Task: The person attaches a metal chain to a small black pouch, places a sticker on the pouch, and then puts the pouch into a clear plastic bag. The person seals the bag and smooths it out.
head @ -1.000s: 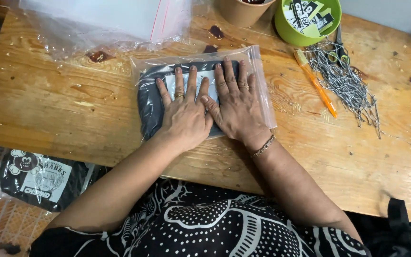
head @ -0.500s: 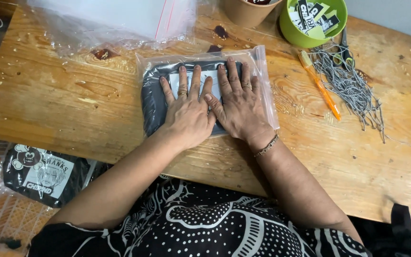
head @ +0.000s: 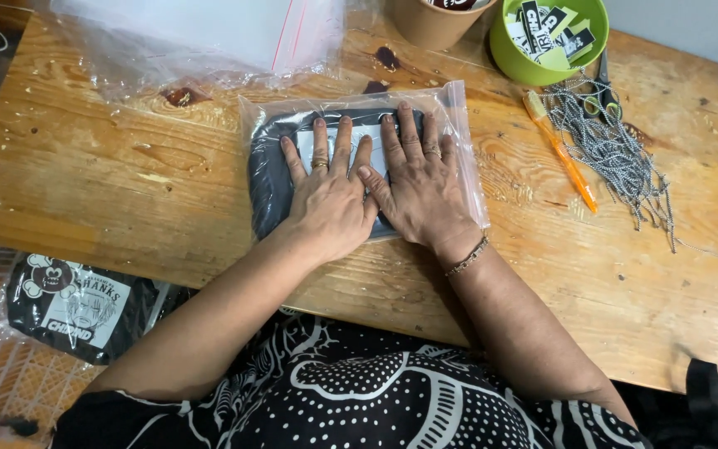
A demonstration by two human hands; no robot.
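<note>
Bagged garment (head: 272, 179) on wooden table (head: 85, 179)

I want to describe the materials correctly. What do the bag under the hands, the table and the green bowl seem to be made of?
The bag looks like thin clear plastic film: glossy and wrinkled, and the dark folded garment inside shows through. The table looks like varnished wood, with visible grain and dark knots. The green bowl is smooth and evenly coloured, probably plastic.

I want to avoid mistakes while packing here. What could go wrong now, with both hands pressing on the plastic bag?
1. Both the left hand and the right hand press flat on the plastic bag holding dark folded cloth; rings might snag the thin plastic.
2. The loose cords and orange pen lie close on the right; a sliding bag could perhaps push them.
3. The bag's near edge sits fairly close to the table edge.
</note>
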